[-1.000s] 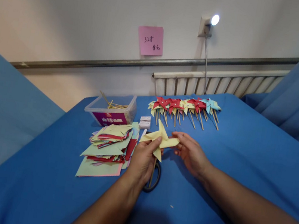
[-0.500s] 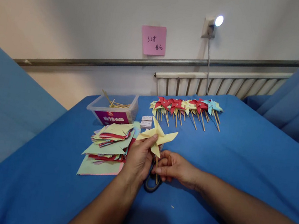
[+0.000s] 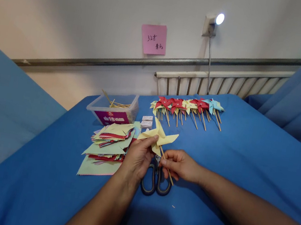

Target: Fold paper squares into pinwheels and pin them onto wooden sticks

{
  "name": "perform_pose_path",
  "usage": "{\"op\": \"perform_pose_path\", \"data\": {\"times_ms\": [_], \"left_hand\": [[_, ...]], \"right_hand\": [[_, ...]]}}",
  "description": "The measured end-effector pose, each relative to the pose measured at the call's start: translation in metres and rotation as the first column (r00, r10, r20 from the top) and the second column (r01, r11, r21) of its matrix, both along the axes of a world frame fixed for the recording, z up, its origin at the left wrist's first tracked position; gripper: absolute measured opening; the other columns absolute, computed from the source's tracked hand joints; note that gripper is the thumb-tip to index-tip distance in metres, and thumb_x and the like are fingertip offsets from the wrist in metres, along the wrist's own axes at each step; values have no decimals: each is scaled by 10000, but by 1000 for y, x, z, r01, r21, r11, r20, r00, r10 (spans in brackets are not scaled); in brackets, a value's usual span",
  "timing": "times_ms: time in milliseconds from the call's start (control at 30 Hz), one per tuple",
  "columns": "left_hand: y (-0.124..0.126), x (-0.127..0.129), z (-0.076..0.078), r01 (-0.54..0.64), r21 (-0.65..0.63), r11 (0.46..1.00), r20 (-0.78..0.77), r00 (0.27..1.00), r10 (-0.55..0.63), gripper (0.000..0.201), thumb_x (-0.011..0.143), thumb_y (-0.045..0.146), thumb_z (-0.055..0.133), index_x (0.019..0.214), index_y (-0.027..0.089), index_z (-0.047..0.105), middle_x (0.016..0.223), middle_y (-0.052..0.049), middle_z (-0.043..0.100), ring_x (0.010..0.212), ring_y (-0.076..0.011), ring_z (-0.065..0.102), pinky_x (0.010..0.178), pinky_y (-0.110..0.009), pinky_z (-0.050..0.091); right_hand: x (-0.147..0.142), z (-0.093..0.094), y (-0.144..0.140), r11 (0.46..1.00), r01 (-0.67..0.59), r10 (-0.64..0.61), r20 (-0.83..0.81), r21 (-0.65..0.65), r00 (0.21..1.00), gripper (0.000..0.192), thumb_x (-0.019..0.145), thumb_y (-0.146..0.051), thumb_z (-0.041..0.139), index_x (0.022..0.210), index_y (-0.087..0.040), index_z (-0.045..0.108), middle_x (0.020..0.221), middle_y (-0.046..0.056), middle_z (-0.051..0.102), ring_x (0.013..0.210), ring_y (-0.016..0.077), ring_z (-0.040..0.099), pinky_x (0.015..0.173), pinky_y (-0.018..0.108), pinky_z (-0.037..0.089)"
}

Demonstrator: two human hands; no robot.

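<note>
your right hand (image 3: pixel 178 165) has come down from the paper blade of the yellow pinwheel (image 3: pixel 159 135) to pinch its stick (image 3: pixel 170 177). the stick has swung rightward, and both scissors (image 3: pixel 154 183) loops now show.

Pinwheel (image 3: pixel 159 135): plain pale yellow, clock's centre
Stick (image 3: pixel 169 175), 5 o'clock: tan
Row (image 3: pixel 177 104), 1 o'clock: red, pale yellow, light blue
Tub (image 3: pixel 111 117), 10 o'clock: clear, purple front, white characters
Paper (image 3: pixel 107 149), 8 o'clock: pale green, yellow, red
Scissors (image 3: pixel 157 160), 6 o'clock: black handles
Note (image 3: pixel 153 39), 12 o'clock: pink, dark writing
Cloth (image 3: pixel 232 152): plain blue
</note>
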State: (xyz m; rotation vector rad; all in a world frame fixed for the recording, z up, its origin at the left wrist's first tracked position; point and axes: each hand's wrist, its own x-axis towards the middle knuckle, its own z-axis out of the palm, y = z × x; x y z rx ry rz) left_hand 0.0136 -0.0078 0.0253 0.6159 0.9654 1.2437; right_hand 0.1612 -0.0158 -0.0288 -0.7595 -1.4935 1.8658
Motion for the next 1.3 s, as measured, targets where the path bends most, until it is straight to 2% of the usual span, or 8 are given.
{"op": "perform_pose_path", "data": {"times_ms": [200,300,400,533,700,867,1033,1300], "left_hand": [[1,-2,-4,31,10,999,2,1000,-31,239,623,198,803,824,111,709,756,-48,725,622,-147,635,600,-253,485],[2,-3,-8,60,15,998,-19,998,-60,212,646,215,786,802,97,705,738,-61,718,620,-151,631,598,-252,488],[1,-3,-10,79,-35,996,-30,996,-80,222,631,206,788,796,81,706,717,-68,707,596,-150,625,573,-247,484],[-2,-1,-10,118,-81,990,-15,993,-120,211,643,176,772,818,71,719,712,-70,704,590,-143,628,585,-244,494],[-3,0,-8,111,-78,991,-17,993,-113,184,655,163,759,811,71,723,717,-70,712,598,-142,637,614,-245,499],[-3,3,-7,145,-34,989,-76,986,-148,249,648,182,778,866,71,732,743,-92,729,591,-146,635,610,-249,487],[-8,9,-10,206,-32,978,-89,974,-208,311,627,198,811,907,88,735,813,-105,741,649,-159,656,657,-252,490],[-9,11,-12,235,-23,972,-118,964,-236,316,620,218,817,896,90,732,823,-108,739,651,-161,647,668,-260,484]], "right_hand": [[1,-2,1,999,-37,37,-8,4,999,384,804,-546,640,767,-167,588,606,-13,664,364,50,455,375,187,317],[-2,-1,2,990,141,-139,-75,16,987,353,730,-491,736,792,-168,608,678,-13,665,436,59,496,420,195,359],[-3,0,5,927,372,-364,-154,32,919,372,635,-417,826,828,-189,605,677,-37,632,504,80,510,470,216,396],[-1,-1,6,868,487,-475,-128,95,871,325,662,-407,813,756,-198,582,596,-56,570,498,88,484,500,241,396],[4,0,6,889,450,-435,-145,88,888,296,681,-390,808,825,-200,633,674,-28,619,567,108,541,562,256,419],[12,4,12,909,397,-416,-300,-127,858,330,753,-454,742,952,-194,695,856,34,690,727,136,610,652,256,446],[15,5,17,907,334,-405,-319,-255,857,329,670,-403,825,881,-184,699,793,20,704,702,143,633,704,275,464],[17,5,18,908,307,-395,-335,-287,855,246,701,-354,810,790,-169,676,656,-12,630,555,96,530,558,221,401]]}}
